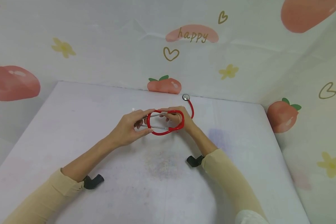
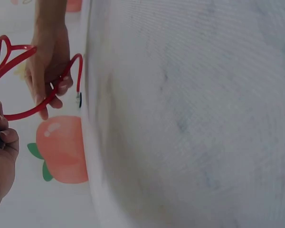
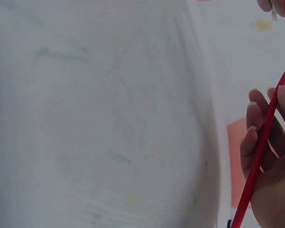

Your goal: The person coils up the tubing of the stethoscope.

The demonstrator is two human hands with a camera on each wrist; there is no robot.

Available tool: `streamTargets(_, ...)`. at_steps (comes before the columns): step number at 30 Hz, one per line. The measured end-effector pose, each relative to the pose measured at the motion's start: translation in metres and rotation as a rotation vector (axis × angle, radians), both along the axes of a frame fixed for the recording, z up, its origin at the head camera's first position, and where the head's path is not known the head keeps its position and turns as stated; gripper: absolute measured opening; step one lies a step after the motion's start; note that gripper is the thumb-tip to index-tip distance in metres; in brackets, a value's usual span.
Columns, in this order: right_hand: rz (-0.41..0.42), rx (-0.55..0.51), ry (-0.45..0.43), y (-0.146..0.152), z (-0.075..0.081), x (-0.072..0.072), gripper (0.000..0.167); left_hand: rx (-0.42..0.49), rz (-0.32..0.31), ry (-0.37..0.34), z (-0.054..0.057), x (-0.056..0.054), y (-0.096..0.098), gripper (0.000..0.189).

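Observation:
Both hands hold a red stethoscope point(image 1: 160, 133) above the white table. My left hand point(image 1: 130, 127) grips its metal ear tubes point(image 1: 156, 127) and a bend of red tubing, thumb below and fingers above. In the left wrist view, the left fingers point(image 2: 8, 135) curl round the metal part. My right hand point(image 1: 187, 119) has the tubing between thumb and fingers; the right wrist view shows the red tube point(image 3: 257, 171) crossing its palm. Beyond that hand, the round chest piece point(image 1: 186, 97) hangs from the tube's end near the table's back edge.
The white table point(image 1: 123, 193) has faint stains. Behind and to the right hangs a white cloth point(image 1: 114, 46) printed with fruit, flowers and hearts. Black wrist mounts point(image 1: 93, 181) stick out at both sleeve cuffs.

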State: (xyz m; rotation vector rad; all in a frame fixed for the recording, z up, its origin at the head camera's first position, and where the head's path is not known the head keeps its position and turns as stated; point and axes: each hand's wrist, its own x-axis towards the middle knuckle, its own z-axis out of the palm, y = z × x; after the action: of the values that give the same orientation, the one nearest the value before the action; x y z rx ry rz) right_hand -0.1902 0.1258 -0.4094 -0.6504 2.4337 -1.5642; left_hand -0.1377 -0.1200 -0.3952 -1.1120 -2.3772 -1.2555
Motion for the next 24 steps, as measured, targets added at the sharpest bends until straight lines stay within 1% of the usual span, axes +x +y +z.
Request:
streamTargets(1,-0.006,0.029,0.009,-0.001,0.004,0.003,0.026,-0.002,0.005,0.001,0.0,-0.001,0.0,0.063)
streamTargets(3,0.003,0.037,0.022,-0.002,0.009,0.007,0.023,0.004,0.016,-0.008,0.001,-0.001,0.0,0.062)
streamTargets(6,0.027,0.018,0.038,-0.001,0.009,0.009,0.021,0.017,0.036,-0.029,0.003,-0.002,-0.001,0.061)
streamTargets(9,0.039,0.001,0.067,0.002,-0.002,0.005,0.025,0.019,0.062,-0.036,0.003,-0.003,-0.002,0.058)
streamTargets(13,0.017,0.035,0.103,0.006,-0.019,-0.001,0.03,0.018,0.09,-0.021,0.004,-0.004,-0.005,0.055)
streamTargets(14,0.01,0.045,0.11,0.006,-0.021,-0.002,0.031,0.021,0.095,-0.018,0.005,-0.004,-0.006,0.055)
streamTargets(17,-0.007,0.079,0.129,0.008,-0.024,-0.003,0.03,0.033,0.105,-0.008,0.008,-0.005,-0.01,0.056)
streamTargets(20,-0.025,0.087,0.107,0.009,-0.025,-0.003,0.023,0.046,0.118,0.008,0.01,-0.007,-0.014,0.056)
streamTargets(24,-0.037,0.101,0.074,0.012,-0.024,-0.002,0.02,0.054,0.153,0.03,0.013,-0.009,-0.02,0.056)
